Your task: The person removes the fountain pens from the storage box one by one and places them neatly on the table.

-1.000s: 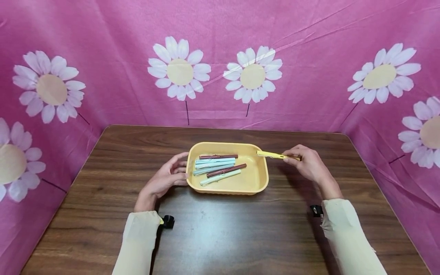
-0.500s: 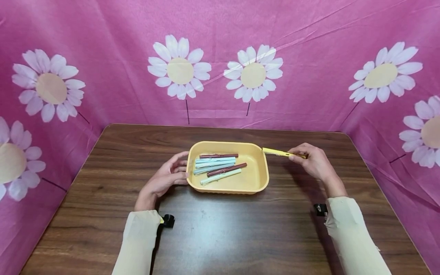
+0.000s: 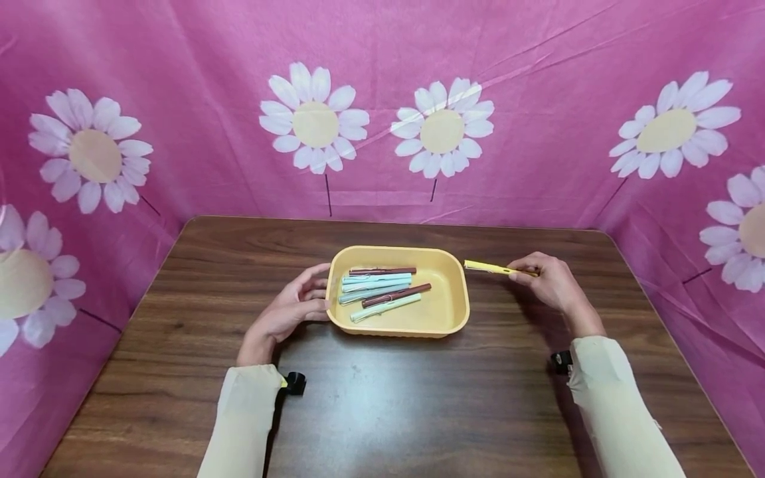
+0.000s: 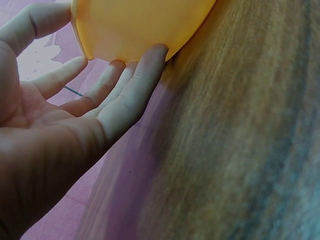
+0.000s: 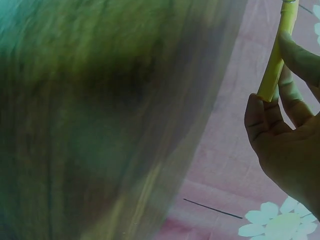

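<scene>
A yellow rectangular bin (image 3: 435, 324) stands on the table, with my left hand (image 3: 287, 305) at its left end. In the left wrist view, the loosely extended fingers (image 4: 132, 95) touch the bin's outer wall and the thumb meets its rim. My right hand (image 3: 546, 282), right of the bin, pinches a yellow pen (image 3: 487, 267) between thumb and fingers. The pen points left, its clip end close to the bin's right rim. Inside the bin, toward the left, lie two maroon pens (image 3: 382, 271), several light blue pens (image 3: 376, 286) and a pale green pen (image 3: 385, 307).
The dark wood-grain table (image 3: 382, 398) extends around the bin. A pink cloth (image 3: 382, 40) printed with white daisies hangs behind it and along both sides. A black wrist camera (image 3: 294, 383) sits by the left cuff, another black camera (image 3: 560, 362) by the right.
My right hand has moved right with the yellow pen, whose tip went from over the bin's right part to just outside its rim. The left hand and the pens in the bin stay put.
</scene>
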